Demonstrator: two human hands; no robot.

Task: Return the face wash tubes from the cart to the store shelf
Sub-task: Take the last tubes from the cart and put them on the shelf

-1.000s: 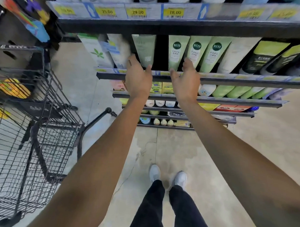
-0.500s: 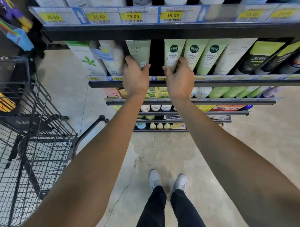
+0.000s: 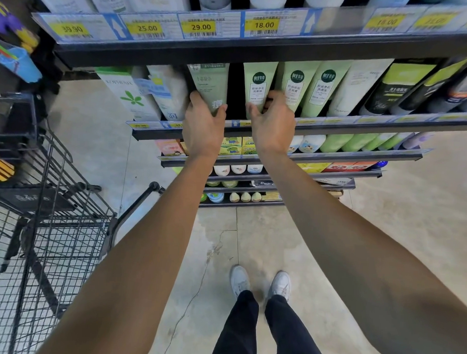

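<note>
Both arms reach to the store shelf (image 3: 361, 125). My left hand (image 3: 202, 128) grips the lower end of a grey-green face wash tube (image 3: 210, 82) standing on that shelf. My right hand (image 3: 273, 128) holds the base of a light green face wash tube (image 3: 258, 82) just to the right. A dark gap separates the two tubes. More light green tubes (image 3: 320, 89) stand in a row further right. The wire cart (image 3: 48, 223) is at the left, its basket only partly in view.
White boxes (image 3: 129, 96) and pale tubes stand left of my hands. Dark tubes (image 3: 399, 87) fill the shelf's right end. Price tags (image 3: 203, 26) line the shelf above. Lower shelves hold bottles and boxes. Concrete floor and my shoes (image 3: 260, 282) are below.
Both hands have moved up from the shelf's front rail and closed around the bottoms of the two tubes. The view has shifted slightly closer to the shelf.
</note>
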